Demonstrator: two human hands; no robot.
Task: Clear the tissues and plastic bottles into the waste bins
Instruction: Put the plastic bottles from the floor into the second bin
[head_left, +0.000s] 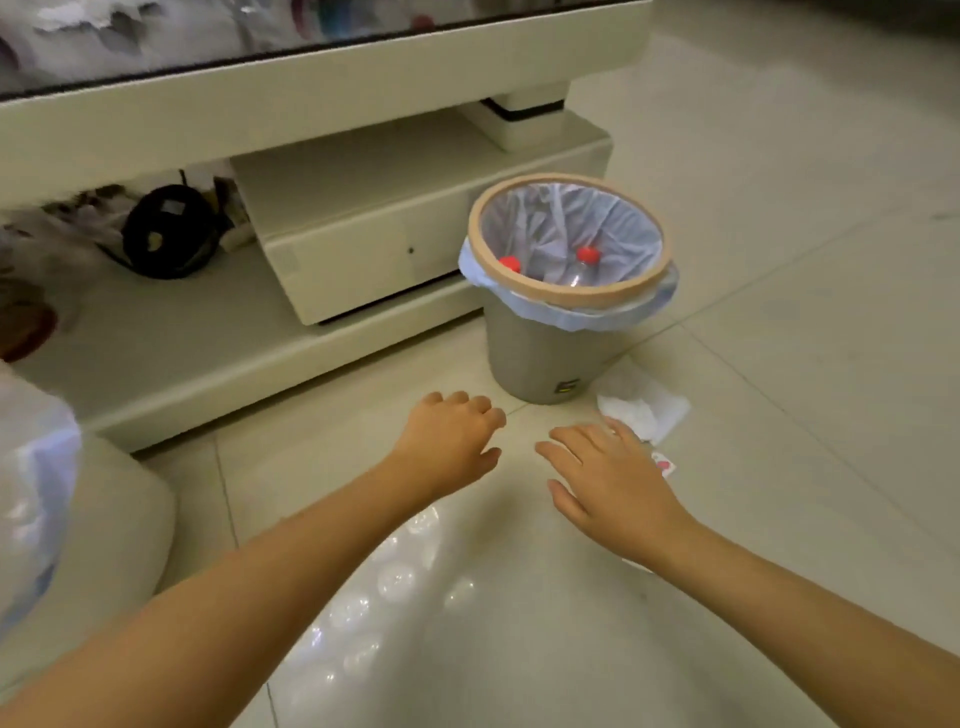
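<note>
A grey waste bin (540, 358) with a tan rim ring and a pale blue liner stands on the tiled floor by the low table. Inside it lie two clear plastic bottles with red caps (587, 255). A crumpled white tissue (644, 408) lies on the floor just right of the bin's base. My right hand (608, 478) hovers, fingers spread, just in front of the tissue, its fingertips at the tissue's near edge. My left hand (452, 441) hangs open with loosely curled fingers in front of the bin. Neither hand holds anything.
A cream low table (322, 98) with a lower shelf and a drawer block (363, 249) fills the upper left; black cables and clutter sit on the shelf. A second container with a blue liner (36, 499) is at the left edge. A small red-and-white scrap (665, 464) lies by my right hand.
</note>
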